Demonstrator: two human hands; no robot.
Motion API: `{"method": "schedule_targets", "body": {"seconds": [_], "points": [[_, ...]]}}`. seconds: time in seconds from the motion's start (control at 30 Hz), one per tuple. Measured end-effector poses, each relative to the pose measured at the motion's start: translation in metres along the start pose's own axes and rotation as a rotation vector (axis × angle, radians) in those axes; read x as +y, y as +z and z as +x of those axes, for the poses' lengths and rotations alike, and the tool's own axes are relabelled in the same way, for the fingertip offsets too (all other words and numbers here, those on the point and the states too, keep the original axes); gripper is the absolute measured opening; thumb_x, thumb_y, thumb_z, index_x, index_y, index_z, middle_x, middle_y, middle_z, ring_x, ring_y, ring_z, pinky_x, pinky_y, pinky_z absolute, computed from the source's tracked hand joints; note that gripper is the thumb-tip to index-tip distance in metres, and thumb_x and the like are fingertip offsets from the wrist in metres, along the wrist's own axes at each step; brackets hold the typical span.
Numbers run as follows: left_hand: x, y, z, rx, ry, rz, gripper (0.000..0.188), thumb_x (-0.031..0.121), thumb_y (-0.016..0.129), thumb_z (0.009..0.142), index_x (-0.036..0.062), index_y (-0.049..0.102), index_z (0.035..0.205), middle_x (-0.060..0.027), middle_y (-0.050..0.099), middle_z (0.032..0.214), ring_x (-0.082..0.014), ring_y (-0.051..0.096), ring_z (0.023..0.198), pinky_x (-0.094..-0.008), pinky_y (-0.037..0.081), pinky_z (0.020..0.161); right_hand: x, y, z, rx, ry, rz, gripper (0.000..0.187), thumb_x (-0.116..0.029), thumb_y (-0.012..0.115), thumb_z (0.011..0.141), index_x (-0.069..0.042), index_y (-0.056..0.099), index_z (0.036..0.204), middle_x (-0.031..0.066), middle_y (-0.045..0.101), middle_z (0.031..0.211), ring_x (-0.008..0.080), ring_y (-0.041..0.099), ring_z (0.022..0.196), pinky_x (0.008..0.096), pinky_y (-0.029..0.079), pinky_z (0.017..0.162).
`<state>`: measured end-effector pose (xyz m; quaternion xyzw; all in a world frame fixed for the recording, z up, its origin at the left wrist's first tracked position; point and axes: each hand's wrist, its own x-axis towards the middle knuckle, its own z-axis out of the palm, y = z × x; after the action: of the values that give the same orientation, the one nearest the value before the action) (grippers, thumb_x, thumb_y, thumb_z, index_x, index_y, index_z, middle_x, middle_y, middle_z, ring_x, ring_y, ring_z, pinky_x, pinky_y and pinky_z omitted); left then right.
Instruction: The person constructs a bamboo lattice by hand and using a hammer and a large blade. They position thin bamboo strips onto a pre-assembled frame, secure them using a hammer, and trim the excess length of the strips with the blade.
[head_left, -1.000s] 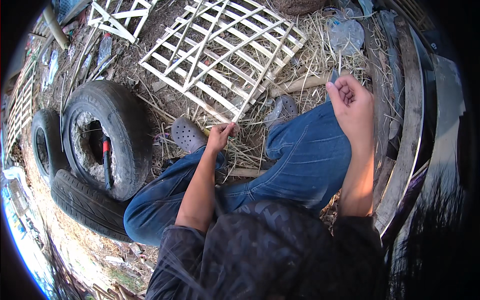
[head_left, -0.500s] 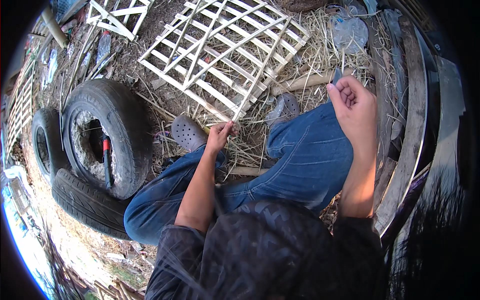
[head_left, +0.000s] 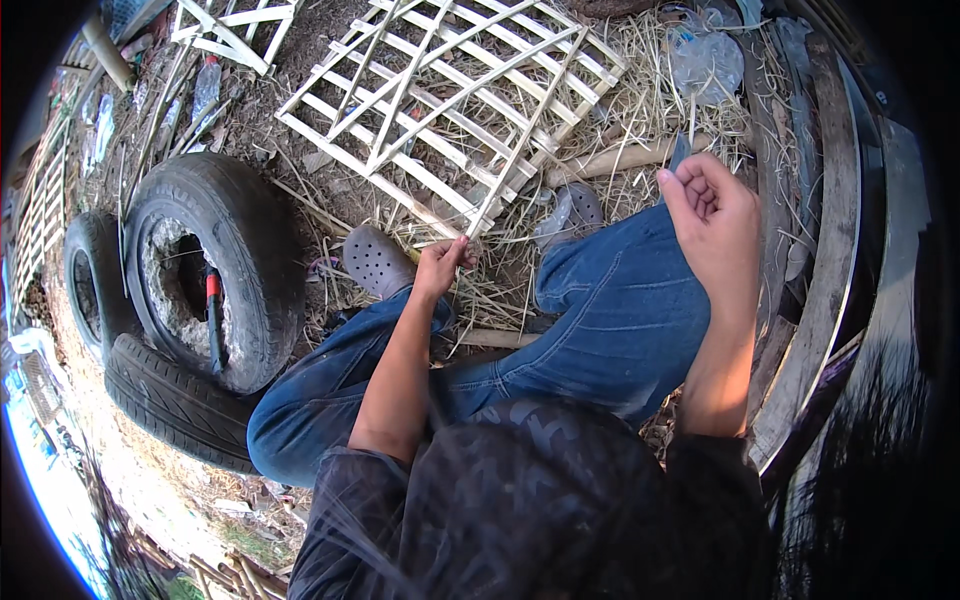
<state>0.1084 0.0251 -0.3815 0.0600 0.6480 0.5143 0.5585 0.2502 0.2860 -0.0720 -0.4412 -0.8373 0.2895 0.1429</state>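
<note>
Between the thumb and fingers of my left hand [head_left: 447, 265], the near corner of a lattice panel [head_left: 372, 172] made of pale split bamboo slats is pinched. The panel stretches away from me over the straw, with diagonal slats crossing the parallel ones. My right hand [head_left: 718, 215] is raised above my right knee, its fingers curled closed. A dark grey pointed knife blade [head_left: 680, 152] sticks out past the thumb, apart from the panel. The knife's handle is hidden in the fist.
Old tires, including a large one [head_left: 270, 270], stand at left, with a red-and-black tool [head_left: 213, 310] in its opening. Another lattice piece [head_left: 240, 20] lies at far left. A bamboo pole [head_left: 625, 160] and clear plastic bag [head_left: 708, 65] lie beyond my feet; wooden planks [head_left: 830, 230] run along the right.
Very little differs. My right hand and the blade appear slightly farther right, and the view has shifted a touch. My left hand keeps its pinch on the panel's corner.
</note>
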Motion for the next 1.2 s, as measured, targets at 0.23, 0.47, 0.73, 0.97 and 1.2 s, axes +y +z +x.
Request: {"method": "schedule_targets", "body": {"seconds": [0.23,0.47,0.73,0.97,1.2], "points": [[0.001,0.001,0.000,0.061,0.029,0.102,0.041,0.033,0.058,0.093,-0.0057,0.066,0.083,-0.0091,0.067,0.069,-0.0115,0.063,0.064,-0.0244,0.047,0.062,-0.001,0.000,0.001,-0.001,0.001,0.022,0.015,-0.015,0.069,0.079,-0.004,0.060,0.075,0.0023,0.051,0.054,0.0087,0.046,0.047,0.0250,0.037,0.047],[0.007,0.001,-0.005,0.083,0.058,0.179,0.040,0.033,0.058,0.093,-0.0049,0.068,0.085,-0.0065,0.069,0.069,-0.0063,0.059,0.065,-0.0223,0.043,0.060,-0.004,-0.005,0.002,-0.022,0.017,-0.043,0.015,-0.017,0.070,0.079,-0.006,0.060,0.075,0.0047,0.054,0.054,0.0150,0.051,0.046,0.0289,0.041,0.048],[0.021,0.011,-0.013,0.098,0.169,0.263,0.040,0.029,0.055,0.096,-0.0039,0.066,0.075,-0.0071,0.068,0.070,-0.0092,0.061,0.067,-0.0248,0.048,0.067,-0.003,-0.007,0.002,-0.039,0.030,-0.078,0.018,-0.021,0.069,0.079,-0.007,0.059,0.075,0.0060,0.054,0.055,0.0210,0.055,0.049,0.0329,0.043,0.050],[0.013,0.006,-0.009,0.069,0.171,0.272,0.038,0.027,0.053,0.097,-0.0048,0.066,0.081,-0.0072,0.068,0.072,-0.0100,0.059,0.070,-0.0265,0.046,0.072,-0.005,-0.007,0.002,-0.065,0.050,-0.088,0.018,-0.022,0.069,0.079,-0.007,0.059,0.076,0.0064,0.055,0.057,0.0232,0.056,0.050,0.0345,0.044,0.051],[0.011,0.004,-0.009,0.080,0.197,0.314,0.039,0.027,0.052,0.097,-0.0050,0.066,0.079,-0.0071,0.068,0.071,-0.0093,0.058,0.070,-0.0265,0.046,0.072,-0.006,-0.008,0.003,-0.074,0.044,-0.103,0.018,-0.023,0.069,0.079,-0.008,0.059,0.077,0.0065,0.056,0.059,0.0242,0.057,0.052,0.0354,0.044,0.052]]}}
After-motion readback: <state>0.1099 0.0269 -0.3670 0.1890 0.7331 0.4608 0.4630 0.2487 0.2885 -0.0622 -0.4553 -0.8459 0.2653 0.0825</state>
